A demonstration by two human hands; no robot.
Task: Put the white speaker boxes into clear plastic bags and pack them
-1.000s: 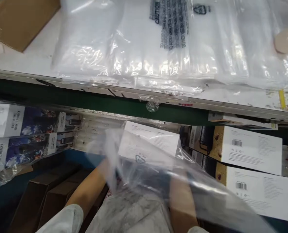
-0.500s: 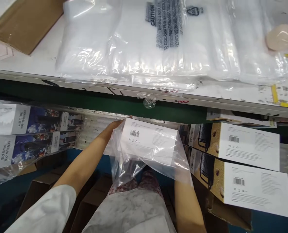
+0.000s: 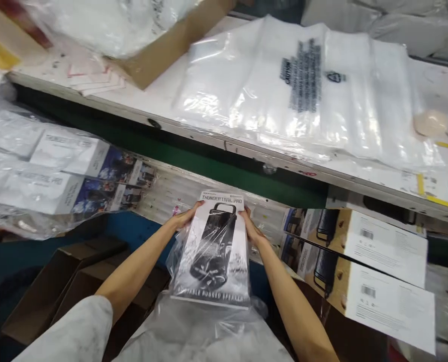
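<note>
Between my two hands is a boxed speaker, its front panel with a black speaker picture and "THUNDERTRAIL PRO" facing up. A clear plastic bag surrounds the box, its loose end bunched toward my body. My left hand grips the box's upper left edge, fingers partly hidden behind it. On the opposite edge, near the top corner, my right hand is closed on the box through or beside the film; which one I cannot tell.
White-backed speaker boxes lie side by side on the right of the roller conveyor. Bagged boxes rest at the left. Flat clear bags are stacked on the shelf above, beside a cardboard flap. Brown cartons stand below.
The box has turned from its white barcode side to its printed front and come nearer my body. The bag now wraps it more closely. My view has swung left.
</note>
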